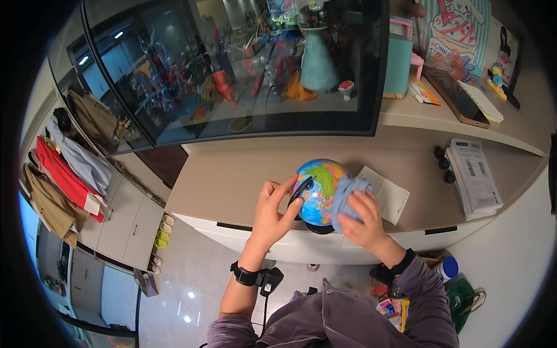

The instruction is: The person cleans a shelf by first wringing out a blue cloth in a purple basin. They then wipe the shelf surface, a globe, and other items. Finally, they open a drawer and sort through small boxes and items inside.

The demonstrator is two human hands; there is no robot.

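A small desk globe (320, 187) with a black arm and a black base stands at the front edge of the beige countertop (243, 174). The thumb and index finger of my left hand (278, 209) pinch the black arm near the top of the globe. On the globe's right side, my right hand (363, 217) presses a light blue cloth (346, 195) against the surface, with its fingers over the cloth. A sheet of paper (394, 195) lies on the countertop behind and to the right of the cloth.
Above the countertop hangs a glass-fronted display cabinet (270, 130) with figurines and a vase. A stack of printed papers (474, 178) and several small black balls (444, 163) are at right. On the raised shelf lies a smartphone (457, 98). White drawers (296, 248) run below the countertop's edge.
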